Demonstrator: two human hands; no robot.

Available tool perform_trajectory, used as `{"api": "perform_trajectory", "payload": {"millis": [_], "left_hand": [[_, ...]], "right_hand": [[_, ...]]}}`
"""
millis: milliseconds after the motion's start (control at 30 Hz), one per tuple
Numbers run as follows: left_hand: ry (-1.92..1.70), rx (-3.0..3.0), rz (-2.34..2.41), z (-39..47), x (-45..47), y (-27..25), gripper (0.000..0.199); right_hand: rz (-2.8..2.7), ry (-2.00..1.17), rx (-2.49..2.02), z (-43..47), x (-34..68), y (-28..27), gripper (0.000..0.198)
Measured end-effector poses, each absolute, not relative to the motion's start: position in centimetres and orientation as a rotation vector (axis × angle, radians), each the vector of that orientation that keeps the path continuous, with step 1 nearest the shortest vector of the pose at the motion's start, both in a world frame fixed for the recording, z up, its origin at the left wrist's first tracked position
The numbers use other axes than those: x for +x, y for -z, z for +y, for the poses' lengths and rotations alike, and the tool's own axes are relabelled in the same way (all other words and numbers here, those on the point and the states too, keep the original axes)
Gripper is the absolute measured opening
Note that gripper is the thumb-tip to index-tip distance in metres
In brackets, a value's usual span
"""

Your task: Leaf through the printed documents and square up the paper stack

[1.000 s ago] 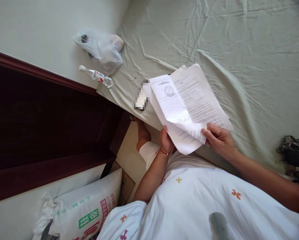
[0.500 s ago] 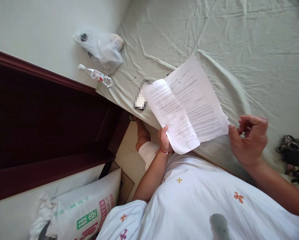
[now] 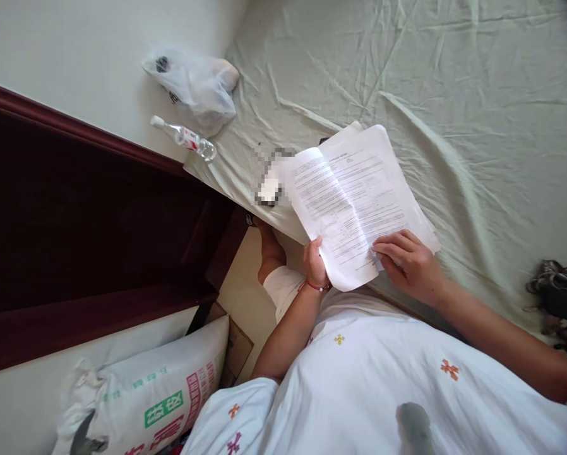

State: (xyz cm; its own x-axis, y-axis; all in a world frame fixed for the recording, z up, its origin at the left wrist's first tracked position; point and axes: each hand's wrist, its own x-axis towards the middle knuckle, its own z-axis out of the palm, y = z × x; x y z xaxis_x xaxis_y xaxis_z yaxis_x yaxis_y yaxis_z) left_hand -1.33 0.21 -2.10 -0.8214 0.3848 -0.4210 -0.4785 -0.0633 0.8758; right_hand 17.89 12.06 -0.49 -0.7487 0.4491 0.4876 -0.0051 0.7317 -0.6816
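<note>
Printed sheets of paper [image 3: 359, 189] with a crease down the middle are held above the bed's edge, in front of my body. Their left part curls up a little. My left hand [image 3: 316, 264] is closed on the lower left edge, with the thumb on top and the other fingers hidden underneath. At the lower end of the crease, my right hand [image 3: 409, 262] has its fingers bent together on the page. The fingertips grip the paper there, and the thumb is partly hidden.
A pale wrinkled sheet [image 3: 515, 126] covers the bed. On it lie a plastic bag [image 3: 193, 88], a water bottle [image 3: 186, 138], a blurred-out white item [image 3: 269, 183] and a dark bunch of small things [image 3: 558, 294]. A dark wooden panel [image 3: 98, 221] and a printed sack [image 3: 170, 379] stand left.
My right hand has moved left from the sheets' right edge onto the page beside the crease. The raised right page has come down and flattened. My left hand keeps its hold.
</note>
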Motion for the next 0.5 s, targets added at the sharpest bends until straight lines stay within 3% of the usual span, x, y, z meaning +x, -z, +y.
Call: {"api": "perform_trajectory", "payload": {"millis": [267, 500], "left_hand": [[-1.875, -0.076, 1.841, 0.3, -1.1, 1.9, 0.025], [-1.899, -0.051, 1.769, 0.7, -0.9, 1.5, 0.026]], "right_hand": [[-2.431, -1.041, 0.153, 9.3, 17.9, -0.9, 0.035], [-2.341, -0.952, 0.023, 9.2, 17.7, 0.5, 0.029]]}}
